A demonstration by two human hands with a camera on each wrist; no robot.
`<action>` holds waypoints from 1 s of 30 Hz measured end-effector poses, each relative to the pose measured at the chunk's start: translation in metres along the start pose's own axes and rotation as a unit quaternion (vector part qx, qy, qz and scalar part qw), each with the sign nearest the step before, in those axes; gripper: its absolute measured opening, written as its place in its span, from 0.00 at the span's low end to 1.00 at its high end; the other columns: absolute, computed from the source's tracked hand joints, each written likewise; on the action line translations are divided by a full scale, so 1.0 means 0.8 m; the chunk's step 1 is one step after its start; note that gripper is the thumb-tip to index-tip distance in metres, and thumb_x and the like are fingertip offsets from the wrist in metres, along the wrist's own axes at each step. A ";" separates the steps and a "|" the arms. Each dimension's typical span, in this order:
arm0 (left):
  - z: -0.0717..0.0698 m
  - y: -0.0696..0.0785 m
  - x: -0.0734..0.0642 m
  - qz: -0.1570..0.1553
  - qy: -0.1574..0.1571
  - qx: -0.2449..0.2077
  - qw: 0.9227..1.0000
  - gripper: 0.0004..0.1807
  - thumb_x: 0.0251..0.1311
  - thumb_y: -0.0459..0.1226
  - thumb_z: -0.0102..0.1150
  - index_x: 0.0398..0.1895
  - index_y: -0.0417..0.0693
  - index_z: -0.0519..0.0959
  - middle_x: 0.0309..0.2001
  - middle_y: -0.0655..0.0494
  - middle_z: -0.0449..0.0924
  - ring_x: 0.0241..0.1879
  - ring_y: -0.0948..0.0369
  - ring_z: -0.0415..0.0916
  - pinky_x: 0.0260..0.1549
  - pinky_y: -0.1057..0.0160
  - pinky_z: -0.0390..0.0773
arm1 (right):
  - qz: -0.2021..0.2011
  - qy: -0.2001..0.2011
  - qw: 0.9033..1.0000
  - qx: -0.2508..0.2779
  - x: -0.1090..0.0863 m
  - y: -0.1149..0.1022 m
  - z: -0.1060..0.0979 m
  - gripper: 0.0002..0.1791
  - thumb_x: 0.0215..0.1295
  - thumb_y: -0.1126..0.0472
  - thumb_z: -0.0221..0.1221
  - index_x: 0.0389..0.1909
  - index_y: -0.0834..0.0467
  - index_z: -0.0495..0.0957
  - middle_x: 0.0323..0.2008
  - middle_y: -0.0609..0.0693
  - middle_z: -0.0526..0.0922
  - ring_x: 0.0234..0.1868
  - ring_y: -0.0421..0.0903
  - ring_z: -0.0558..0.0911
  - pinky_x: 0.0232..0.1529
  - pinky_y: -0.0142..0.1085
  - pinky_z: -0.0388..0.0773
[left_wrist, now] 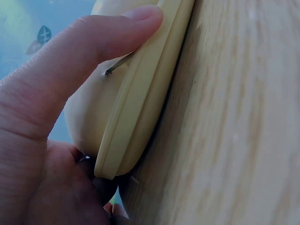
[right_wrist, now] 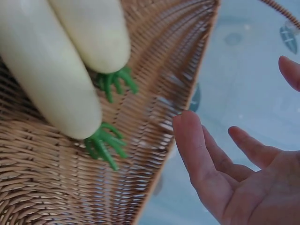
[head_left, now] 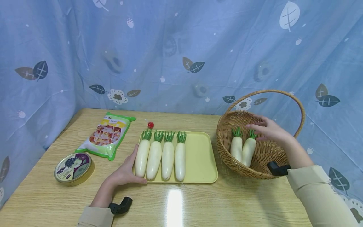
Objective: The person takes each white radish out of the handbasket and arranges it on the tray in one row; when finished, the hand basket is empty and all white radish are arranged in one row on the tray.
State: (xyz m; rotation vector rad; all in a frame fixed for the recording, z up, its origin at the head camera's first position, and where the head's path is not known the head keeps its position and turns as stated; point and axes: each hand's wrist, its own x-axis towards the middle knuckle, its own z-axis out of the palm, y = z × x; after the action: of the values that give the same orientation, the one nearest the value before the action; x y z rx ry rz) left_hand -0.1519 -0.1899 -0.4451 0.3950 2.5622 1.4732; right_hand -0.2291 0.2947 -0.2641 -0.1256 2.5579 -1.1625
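Observation:
My left hand (head_left: 127, 171) grips the lower left corner of a yellow tray (head_left: 201, 157). In the left wrist view its thumb (left_wrist: 136, 30) lies across the tray rim (left_wrist: 133, 108), while its other fingers are mostly hidden. Several white radishes (head_left: 154, 160) with green tops lie side by side on the tray's left part. Over the wicker basket (head_left: 263, 160) hovers my right hand (head_left: 267, 129), fingers spread, holding nothing. Below it, two white radishes (head_left: 236, 148) lean in the basket, tops towards the back; the right wrist view shows these radishes (right_wrist: 51, 75) apart from the fingers.
On the left lie a green-edged food packet (head_left: 107, 135) and a round tin (head_left: 73, 168). Behind the tray sits a small red object (head_left: 150, 125). The basket's tall handle (head_left: 297, 104) arches up beside the right arm. A blue patterned curtain (head_left: 158, 63) hangs behind the table.

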 end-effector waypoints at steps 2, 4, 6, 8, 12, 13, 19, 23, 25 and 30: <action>0.000 0.000 0.000 -0.001 0.001 0.001 1.000 0.77 0.25 0.46 0.78 0.71 0.46 0.27 0.70 0.37 0.31 0.66 0.37 0.28 0.58 0.34 0.33 | 0.007 -0.004 1.000 -0.004 0.003 0.003 0.000 0.49 0.65 0.44 0.51 0.70 0.63 0.29 0.63 0.77 0.45 0.59 0.70 0.60 0.49 0.47 0.75; 0.000 0.001 0.000 -0.003 0.000 0.003 1.000 0.77 0.25 0.46 0.78 0.71 0.45 0.27 0.70 0.37 0.31 0.66 0.37 0.28 0.58 0.34 0.34 | 0.015 -0.007 1.000 -0.008 0.006 0.007 0.000 0.50 0.65 0.45 0.50 0.69 0.65 0.29 0.63 0.78 0.44 0.58 0.71 0.60 0.48 0.46 0.75; 0.000 0.001 0.000 -0.004 0.000 0.006 1.000 0.77 0.25 0.46 0.78 0.71 0.45 0.27 0.70 0.37 0.31 0.66 0.36 0.29 0.58 0.33 0.35 | 0.026 -0.014 0.999 -0.011 0.009 0.010 0.000 0.50 0.65 0.45 0.50 0.69 0.65 0.29 0.63 0.78 0.43 0.59 0.71 0.60 0.48 0.45 0.75; 0.000 0.001 0.000 -0.004 0.000 0.008 1.000 0.77 0.25 0.46 0.78 0.71 0.45 0.27 0.70 0.37 0.31 0.66 0.36 0.29 0.58 0.33 0.36 | 0.037 -0.022 0.999 -0.014 0.012 0.014 0.001 0.50 0.65 0.45 0.50 0.69 0.66 0.29 0.63 0.78 0.42 0.59 0.70 0.59 0.49 0.46 0.75; 0.000 0.000 0.000 -0.002 0.001 0.007 1.000 0.77 0.25 0.46 0.78 0.71 0.45 0.27 0.70 0.37 0.31 0.66 0.37 0.30 0.58 0.33 0.36 | 0.049 -0.039 0.998 -0.018 0.017 0.021 0.001 0.50 0.65 0.44 0.50 0.69 0.67 0.29 0.63 0.78 0.40 0.60 0.70 0.58 0.51 0.50 0.72; 0.000 0.000 0.000 -0.001 0.001 0.006 1.000 0.77 0.25 0.46 0.78 0.71 0.45 0.27 0.70 0.37 0.31 0.66 0.37 0.29 0.58 0.33 0.36 | 0.051 -0.041 0.998 -0.021 0.019 0.023 0.001 0.50 0.65 0.44 0.50 0.68 0.67 0.29 0.63 0.77 0.39 0.60 0.71 0.57 0.51 0.51 0.72; 0.000 -0.001 0.000 0.003 0.000 0.002 1.000 0.77 0.25 0.46 0.78 0.71 0.45 0.27 0.70 0.38 0.31 0.67 0.38 0.28 0.59 0.35 0.33 | 0.072 -0.040 0.996 -0.042 0.027 0.035 0.000 0.50 0.64 0.45 0.53 0.69 0.68 0.32 0.57 0.77 0.53 0.47 0.65 0.71 0.40 0.44 0.78; 0.000 -0.001 0.001 0.004 -0.001 0.001 1.000 0.76 0.26 0.46 0.78 0.70 0.44 0.27 0.71 0.38 0.31 0.67 0.38 0.28 0.60 0.36 0.31 | 0.089 -0.054 0.994 -0.039 0.030 0.040 0.002 0.48 0.64 0.50 0.54 0.69 0.68 0.33 0.41 0.65 0.67 0.25 0.44 0.71 0.28 0.38 0.76; 0.000 0.000 0.001 0.005 -0.002 0.000 1.000 0.76 0.26 0.46 0.78 0.71 0.45 0.27 0.71 0.38 0.31 0.67 0.39 0.28 0.60 0.37 0.31 | 0.099 -0.065 0.992 -0.036 0.032 0.041 0.004 0.47 0.64 0.52 0.54 0.69 0.68 0.33 0.37 0.60 0.69 0.19 0.40 0.66 0.26 0.37 0.73; 0.000 0.001 0.000 0.005 -0.003 -0.001 1.000 0.76 0.26 0.46 0.78 0.71 0.45 0.27 0.71 0.38 0.31 0.67 0.39 0.28 0.60 0.36 0.31 | 0.119 -0.092 0.988 -0.038 0.036 0.045 0.007 0.49 0.63 0.51 0.55 0.68 0.69 0.33 0.58 0.78 0.53 0.46 0.67 0.73 0.46 0.49 0.75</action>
State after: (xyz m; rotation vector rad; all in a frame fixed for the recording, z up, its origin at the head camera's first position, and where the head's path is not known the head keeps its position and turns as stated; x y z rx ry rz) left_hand -0.1520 -0.1893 -0.4446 0.4101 2.5583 1.4756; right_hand -0.2521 0.3084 -0.3016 0.0537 2.3781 -0.9213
